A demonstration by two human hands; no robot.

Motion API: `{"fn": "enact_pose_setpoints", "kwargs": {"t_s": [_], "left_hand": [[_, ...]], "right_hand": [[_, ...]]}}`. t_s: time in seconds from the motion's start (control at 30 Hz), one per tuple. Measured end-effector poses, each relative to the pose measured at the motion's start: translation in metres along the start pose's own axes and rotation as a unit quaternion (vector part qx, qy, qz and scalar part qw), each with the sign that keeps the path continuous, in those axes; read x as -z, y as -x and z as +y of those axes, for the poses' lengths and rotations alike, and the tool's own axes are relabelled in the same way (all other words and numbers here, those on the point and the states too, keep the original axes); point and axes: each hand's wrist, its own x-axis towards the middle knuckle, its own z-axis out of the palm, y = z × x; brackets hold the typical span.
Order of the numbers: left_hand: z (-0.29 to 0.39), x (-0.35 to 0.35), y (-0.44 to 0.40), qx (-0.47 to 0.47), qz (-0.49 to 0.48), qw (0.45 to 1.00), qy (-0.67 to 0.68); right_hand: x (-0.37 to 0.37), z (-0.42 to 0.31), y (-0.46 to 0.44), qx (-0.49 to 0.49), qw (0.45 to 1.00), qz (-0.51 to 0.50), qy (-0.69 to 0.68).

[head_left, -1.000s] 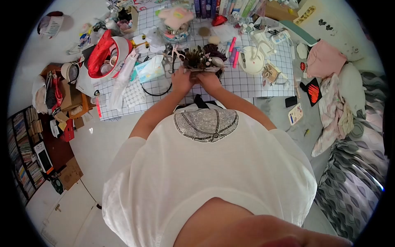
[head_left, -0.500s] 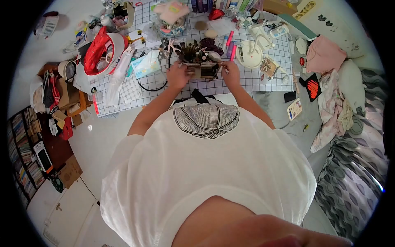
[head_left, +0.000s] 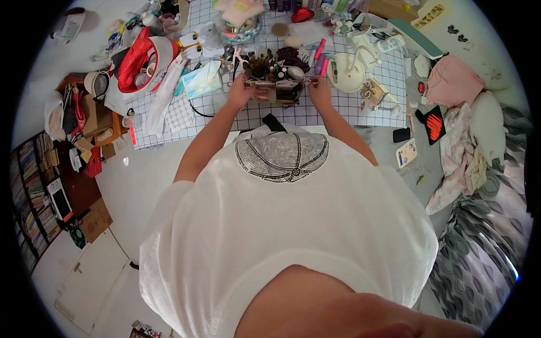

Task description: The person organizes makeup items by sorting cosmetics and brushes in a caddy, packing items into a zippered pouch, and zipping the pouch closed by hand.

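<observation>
So we're looking at a makeup organizer [head_left: 264,93] that's sitting near the front edge of the table [head_left: 372,115], right ahead of the person, with a hand at either end. The left hand [head_left: 239,93] is touching its left edge, but the fingers are partly hidden, so we can't tell if they're really gripping. The right hand [head_left: 319,93] is curling just beside the right end; we can't make out whether it's touching the box or pinching something small. Our guess is that they're flanking it so the loaded thing isn't tipping sideways.

As for what's inside, makeup brushes [head_left: 259,65] are standing upright in the back left, probably so the heads aren't getting squashed. A pale round item [head_left: 295,72] is resting at the right of the top, and the front is splitting into two sections, with contents we're not managing to read.

Moving outward, pink tubes [head_left: 324,67] are lying just past the right hand. Over on the left, a packet [head_left: 202,80] is lying flat and a white tub [head_left: 164,56] is holding red material [head_left: 131,70]. Farther back, a clear bowl [head_left: 242,35] is carrying a pale, soft-looking bundle [head_left: 239,11] on top, seemingly because it's already full.
</observation>
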Motion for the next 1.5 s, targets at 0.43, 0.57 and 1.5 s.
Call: {"fn": "enact_pose_setpoints", "kwargs": {"t_s": [0.43,0.57,1.5], "left_hand": [[-0.007,-0.009,-0.008,0.024,-0.020,0.994,-0.103],[-0.002,-0.007,-0.002,0.016,0.013,0.985,-0.169],[-0.019,-0.023,-0.007,-0.001,0.202,0.979,0.034]], "right_hand": [[0.023,-0.001,-0.034,0.027,0.949,-0.033,0.311],[0.021,-0.006,-0.037,0.012,0.951,-0.055,0.304],[-0.015,-0.086,0.017,0.354,0.924,-0.128,0.074]]}}
